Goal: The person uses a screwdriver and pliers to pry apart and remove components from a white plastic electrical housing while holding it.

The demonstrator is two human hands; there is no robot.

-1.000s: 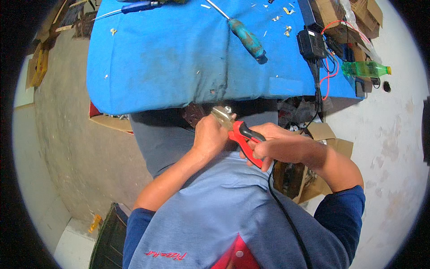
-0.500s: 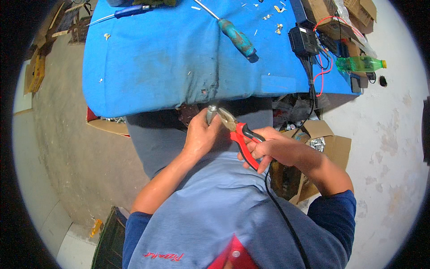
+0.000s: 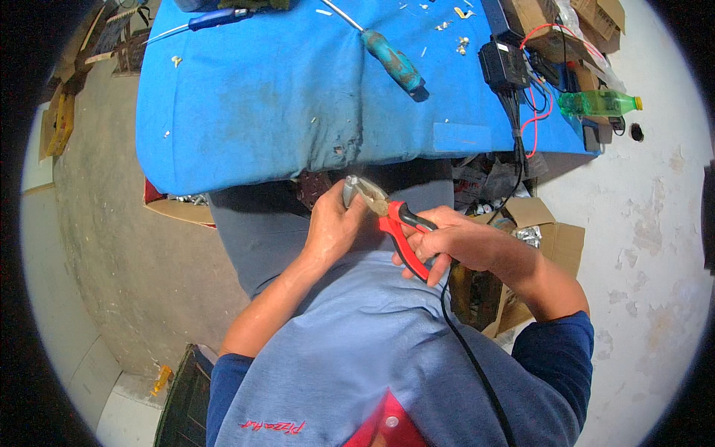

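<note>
My left hand [image 3: 333, 227] is closed around a small grey metal cylinder [image 3: 348, 192], whose upper end sticks out between thumb and fingers. Its exact kind is too small to tell. In my right hand [image 3: 441, 242] are pliers [image 3: 404, 238] with red and black handles. The pliers' metal jaws reach left to the top of the cylinder and seem to touch it. Both hands are over my lap, just in front of the table's near edge.
A blue cloth covers the table [image 3: 246, 112]. On it lie a teal-handled screwdriver [image 3: 395, 61], a blue-handled screwdriver [image 3: 216, 18] and small metal bits [image 3: 462, 46]. A black adapter [image 3: 504, 67] with cables and a green bottle [image 3: 599, 105] are at the right. An open carton [image 3: 558, 246] stands beside my right arm.
The pliers have shifted slightly left and up, so their jaws now meet the top of the metal cylinder. My left hand has stayed almost in place.
</note>
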